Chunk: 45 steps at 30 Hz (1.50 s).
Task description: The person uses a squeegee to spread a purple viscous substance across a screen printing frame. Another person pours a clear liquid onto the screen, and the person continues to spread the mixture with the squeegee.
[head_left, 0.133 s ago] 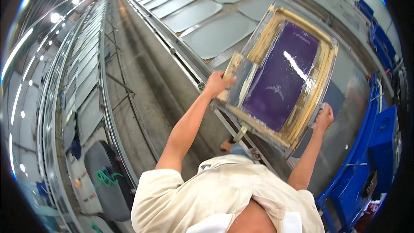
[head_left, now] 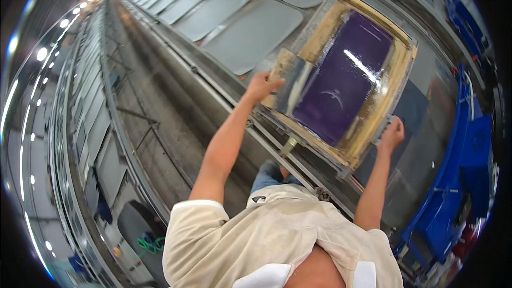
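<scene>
A rectangular printing frame [head_left: 405, 74] with yellowish borders and a glossy purple panel [head_left: 341, 74] is held at both sides over a metal-railed table. My left hand [head_left: 264, 86] is closed on a wooden bar [head_left: 282, 66] at the frame's left, beside a grey strip and a cream smear. My right hand [head_left: 390, 132] is closed on the frame's right edge at a grey fitting. Beneath the frame's near end is a short pale handle [head_left: 289, 145].
Grey flat platens [head_left: 250, 37] line the long table ahead. A narrow concrete aisle [head_left: 154, 74] runs left, beside a second railed row [head_left: 90, 101] with a dark pad [head_left: 136, 224] and green cord [head_left: 149, 245]. Blue machinery [head_left: 469, 154] curves along the right.
The whole view has shifted, with frame and hands higher in the picture and the platens further up and left. My jeans-clad legs show more. Both hands keep their hold.
</scene>
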{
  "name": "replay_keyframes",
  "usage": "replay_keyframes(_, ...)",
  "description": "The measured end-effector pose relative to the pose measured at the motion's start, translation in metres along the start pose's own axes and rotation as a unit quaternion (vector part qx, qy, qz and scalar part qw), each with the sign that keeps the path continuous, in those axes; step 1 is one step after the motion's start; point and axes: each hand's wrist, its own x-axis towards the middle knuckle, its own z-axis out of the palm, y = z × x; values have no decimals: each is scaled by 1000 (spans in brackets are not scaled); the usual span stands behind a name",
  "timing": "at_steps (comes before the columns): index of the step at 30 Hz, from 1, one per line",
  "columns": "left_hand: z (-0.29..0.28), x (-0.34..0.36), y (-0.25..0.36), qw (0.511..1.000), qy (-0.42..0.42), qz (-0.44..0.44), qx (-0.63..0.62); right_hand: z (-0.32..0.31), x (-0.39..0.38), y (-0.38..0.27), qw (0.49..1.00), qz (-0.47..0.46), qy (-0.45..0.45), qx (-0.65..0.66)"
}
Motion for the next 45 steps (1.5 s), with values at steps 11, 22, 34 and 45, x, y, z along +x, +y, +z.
replay_keyframes(11,14,116,34,997,-26,66,22,48,20,-41,993,-59,96,-46)
replay_keyframes(22,47,31,86,927,19,161,339,43,3,-38,986,-50,97,-122)
replay_keyframes(34,98,14,84,896,5,261,358,49,2,-45,946,-45,114,-302)
replay_keyframes(45,64,49,101,700,-244,600,302,52,14,-41,958,-76,108,-253)
